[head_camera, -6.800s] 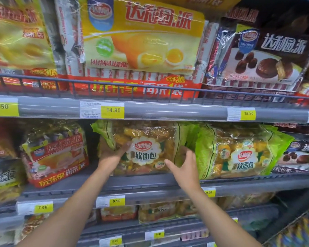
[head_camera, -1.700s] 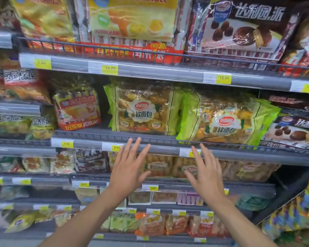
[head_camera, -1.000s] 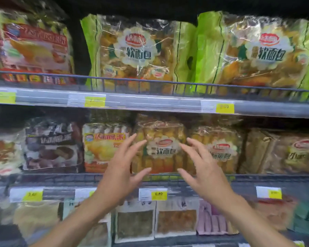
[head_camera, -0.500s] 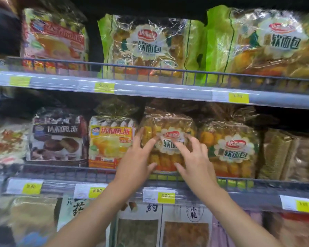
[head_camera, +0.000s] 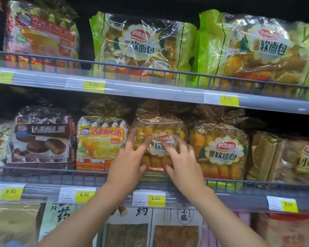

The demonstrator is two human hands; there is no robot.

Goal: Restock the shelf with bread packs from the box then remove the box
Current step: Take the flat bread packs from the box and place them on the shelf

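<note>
A small brown soft-bread pack (head_camera: 159, 123) stands upright on the middle shelf, behind the wire rail (head_camera: 61, 174). My left hand (head_camera: 127, 164) lies on its left front with fingers spread and the thumb near its bottom edge. My right hand (head_camera: 184, 166) touches its label with bent fingertips, thumb low on the front. A matching bread pack (head_camera: 219, 150) stands right beside it. Two large green soft-bread packs (head_camera: 143, 45) (head_camera: 257, 49) stand on the shelf above. No box is in view.
Left of the touched pack stand a yellow pie pack (head_camera: 100, 143) and a brown chocolate pie pack (head_camera: 41, 139). A gold-patterned pack (head_camera: 264, 155) stands to the right. Price-tag strips (head_camera: 155, 198) front each shelf. More packs fill the shelf below.
My hands dropped from the green packs' shelf to the shelf below and came to rest on the small brown bread pack. Since half a second ago they have barely shifted.
</note>
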